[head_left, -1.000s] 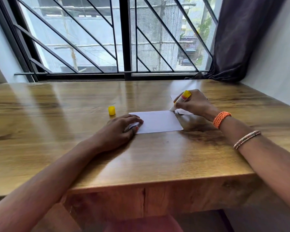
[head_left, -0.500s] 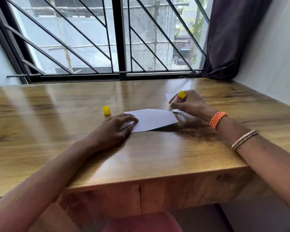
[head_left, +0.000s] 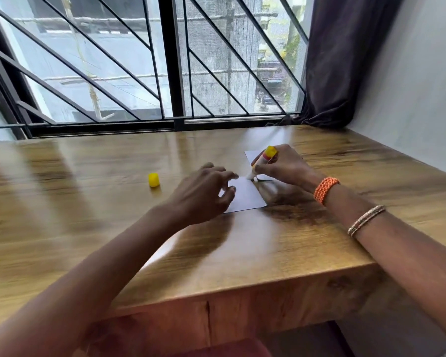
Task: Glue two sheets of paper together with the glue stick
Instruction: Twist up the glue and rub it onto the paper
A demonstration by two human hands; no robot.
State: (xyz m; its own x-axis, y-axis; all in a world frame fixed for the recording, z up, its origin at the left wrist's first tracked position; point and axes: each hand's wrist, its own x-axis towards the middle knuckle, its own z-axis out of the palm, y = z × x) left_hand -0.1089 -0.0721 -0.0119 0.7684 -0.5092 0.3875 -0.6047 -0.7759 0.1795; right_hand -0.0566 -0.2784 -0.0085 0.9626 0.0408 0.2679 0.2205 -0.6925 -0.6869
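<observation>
My left hand [head_left: 204, 194] was nearest, fingers spread and its grip released, over the near sheet of paper [head_left: 246, 195] on the wooden surface [head_left: 242, 253]. Beyond it, my right hand [head_left: 285, 167] had its grip clenched around the glue stick [head_left: 262, 161], tip down at that sheet's far edge. The second sheet [head_left: 252, 154] lay behind, the yellow cap [head_left: 153, 180] well left.

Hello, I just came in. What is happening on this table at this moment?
A person sits at a wooden table by a window, gluing paper. The right hand holds an uncapped glue stick, tip down at the far corner of a white sheet. The left hand is over that sheet's left part with fingers spread. A second sheet lies partly hidden behind the right hand. The yellow cap stands apart on the left.
</observation>
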